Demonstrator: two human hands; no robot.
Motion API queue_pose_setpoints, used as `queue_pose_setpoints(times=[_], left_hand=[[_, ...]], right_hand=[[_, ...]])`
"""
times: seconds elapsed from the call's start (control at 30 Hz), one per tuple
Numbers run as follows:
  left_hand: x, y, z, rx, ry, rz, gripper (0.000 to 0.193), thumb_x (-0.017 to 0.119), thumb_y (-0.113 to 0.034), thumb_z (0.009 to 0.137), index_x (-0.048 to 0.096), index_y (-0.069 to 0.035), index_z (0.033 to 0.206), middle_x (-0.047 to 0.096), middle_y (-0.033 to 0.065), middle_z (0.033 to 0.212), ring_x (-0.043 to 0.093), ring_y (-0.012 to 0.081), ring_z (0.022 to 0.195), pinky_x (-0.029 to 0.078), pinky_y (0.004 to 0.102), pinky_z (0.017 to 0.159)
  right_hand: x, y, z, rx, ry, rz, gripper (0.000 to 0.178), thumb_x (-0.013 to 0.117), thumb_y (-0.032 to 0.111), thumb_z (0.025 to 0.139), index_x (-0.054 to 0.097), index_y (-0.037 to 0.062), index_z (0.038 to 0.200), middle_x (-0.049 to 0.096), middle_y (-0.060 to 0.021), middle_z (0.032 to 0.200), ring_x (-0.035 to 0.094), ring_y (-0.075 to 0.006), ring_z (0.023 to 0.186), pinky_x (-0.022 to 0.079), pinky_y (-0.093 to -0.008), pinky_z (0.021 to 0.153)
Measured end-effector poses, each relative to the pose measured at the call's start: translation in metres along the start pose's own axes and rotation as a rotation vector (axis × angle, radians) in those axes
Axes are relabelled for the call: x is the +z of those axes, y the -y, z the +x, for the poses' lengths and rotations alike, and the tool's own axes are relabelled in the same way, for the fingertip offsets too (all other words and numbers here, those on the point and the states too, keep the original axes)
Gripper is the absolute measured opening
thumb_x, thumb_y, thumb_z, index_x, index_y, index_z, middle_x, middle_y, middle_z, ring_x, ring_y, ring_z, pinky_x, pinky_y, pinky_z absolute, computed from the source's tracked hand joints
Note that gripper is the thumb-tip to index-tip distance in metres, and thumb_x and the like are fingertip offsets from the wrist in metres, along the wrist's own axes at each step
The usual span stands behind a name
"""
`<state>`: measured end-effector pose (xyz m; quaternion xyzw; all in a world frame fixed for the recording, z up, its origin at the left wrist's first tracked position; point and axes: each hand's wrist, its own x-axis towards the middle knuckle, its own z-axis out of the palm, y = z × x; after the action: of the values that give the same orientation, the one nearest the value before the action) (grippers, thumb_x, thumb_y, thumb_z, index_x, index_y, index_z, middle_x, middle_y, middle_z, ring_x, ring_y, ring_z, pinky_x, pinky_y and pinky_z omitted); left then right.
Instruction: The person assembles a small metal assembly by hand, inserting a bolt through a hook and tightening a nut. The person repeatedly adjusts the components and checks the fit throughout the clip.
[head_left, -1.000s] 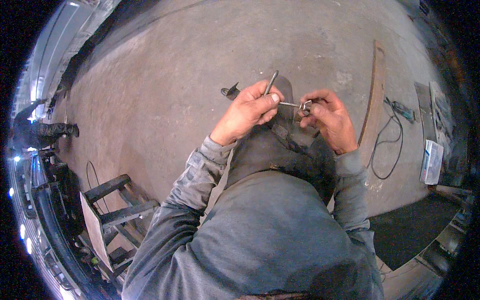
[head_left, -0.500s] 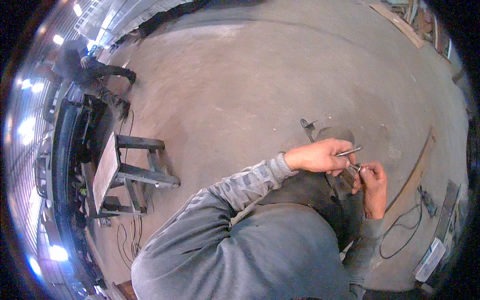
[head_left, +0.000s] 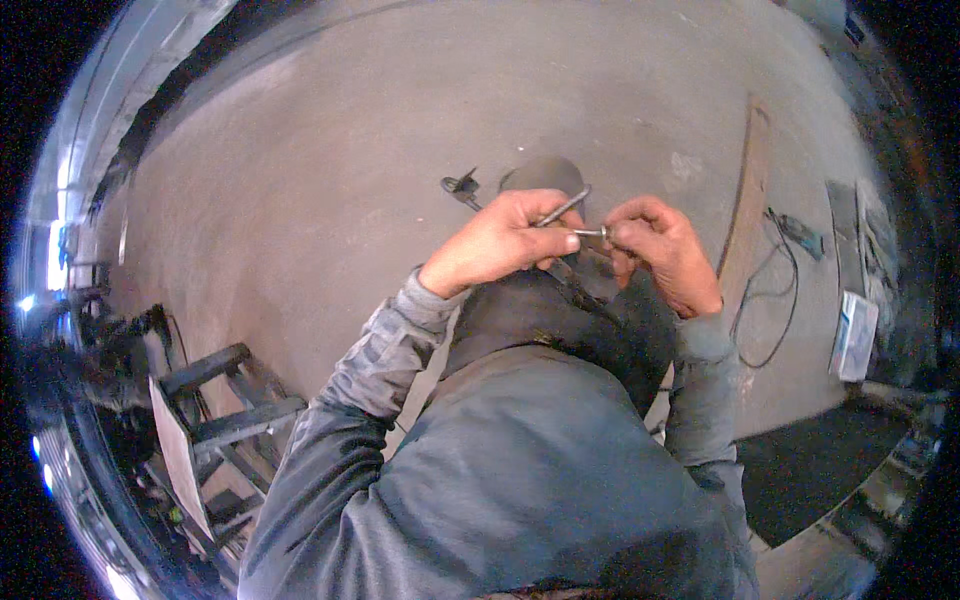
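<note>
My left hand [head_left: 500,240] has its fingers closed round a grey pen-like metal rod [head_left: 568,204] that points up and to the right. Between its thumb and finger it also holds the shank of a small bright metal pin [head_left: 588,232], like a bolt. Facing it, my right hand [head_left: 665,250] pinches the wider, ring-like end of this pin; its fingertips hide part of it. Both hands are above my dark-clad knees. Just beyond the left hand, a black tool-like thing with a rounded end [head_left: 460,187] sticks out; its lower part runs behind the hand.
At the left stands a tilted-looking stool [head_left: 180,450] with dark legs. To the right lie a long brown strip [head_left: 747,190], a looped black cable [head_left: 795,290] and a white-and-blue box [head_left: 854,336]. A dark mat [head_left: 825,465] covers floor at the lower right.
The view has swung right and tilted down, so hands and stool sit further left and the other person is out of sight. Both hands keep their hold on the rod and pin.
</note>
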<state>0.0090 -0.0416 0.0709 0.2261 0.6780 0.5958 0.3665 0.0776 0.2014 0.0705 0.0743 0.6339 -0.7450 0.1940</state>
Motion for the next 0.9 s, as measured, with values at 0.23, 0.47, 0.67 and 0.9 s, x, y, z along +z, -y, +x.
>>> queue_pose_setpoints(times=[0.23, 0.47, 0.67, 0.9], left_hand=[[-0.006, 0.009, 0.003, 0.025, 0.024, -0.208, 0.028, 0.058, -0.03, 0.105, 0.065, -0.003, 0.113, 0.061, -0.0017, 0.074, 0.049, 0.0052, 0.06, 0.038, 0.0215, 0.053], [0.0, 0.005, 0.002, 0.076, -0.019, -0.12, 0.027, 0.056, -0.028, 0.106, 0.065, -0.004, 0.113, 0.06, -0.0026, 0.073, 0.049, 0.0045, 0.062, 0.04, 0.0213, 0.057], [0.0, -0.004, 0.002, 0.032, 0.101, -0.114, 0.033, 0.057, -0.03, 0.105, 0.064, -0.003, 0.122, 0.06, -0.0034, 0.072, 0.05, 0.0044, 0.061, 0.04, 0.0212, 0.055], [0.005, -0.014, -0.001, 0.068, 0.038, -0.112, 0.033, 0.058, -0.029, 0.104, 0.068, -0.002, 0.121, 0.06, -0.0031, 0.073, 0.051, 0.0042, 0.062, 0.04, 0.0212, 0.056]], right_hand=[[0.002, -0.029, 0.0, -0.354, -0.057, 0.083, 0.029, 0.069, 0.004, 0.09, 0.061, 0.0, 0.117, 0.066, -0.009, 0.102, 0.066, -0.0146, 0.082, 0.056, -0.0296, 0.073], [0.009, -0.022, -0.005, -0.148, -0.09, 0.087, 0.032, 0.068, 0.003, 0.091, 0.059, 0.002, 0.121, 0.069, -0.0091, 0.098, 0.067, -0.0149, 0.081, 0.057, -0.0298, 0.074], [0.002, -0.023, -0.008, -0.236, -0.098, -0.047, 0.033, 0.068, 0.004, 0.091, 0.059, 0.0014, 0.123, 0.071, -0.0084, 0.092, 0.068, -0.0157, 0.079, 0.057, -0.0301, 0.071], [0.012, 0.007, -0.02, -0.23, -0.288, 0.196, 0.025, 0.067, 0.017, 0.097, 0.061, 0.0006, 0.115, 0.071, -0.0101, 0.094, 0.068, -0.0154, 0.078, 0.056, -0.0293, 0.067]])
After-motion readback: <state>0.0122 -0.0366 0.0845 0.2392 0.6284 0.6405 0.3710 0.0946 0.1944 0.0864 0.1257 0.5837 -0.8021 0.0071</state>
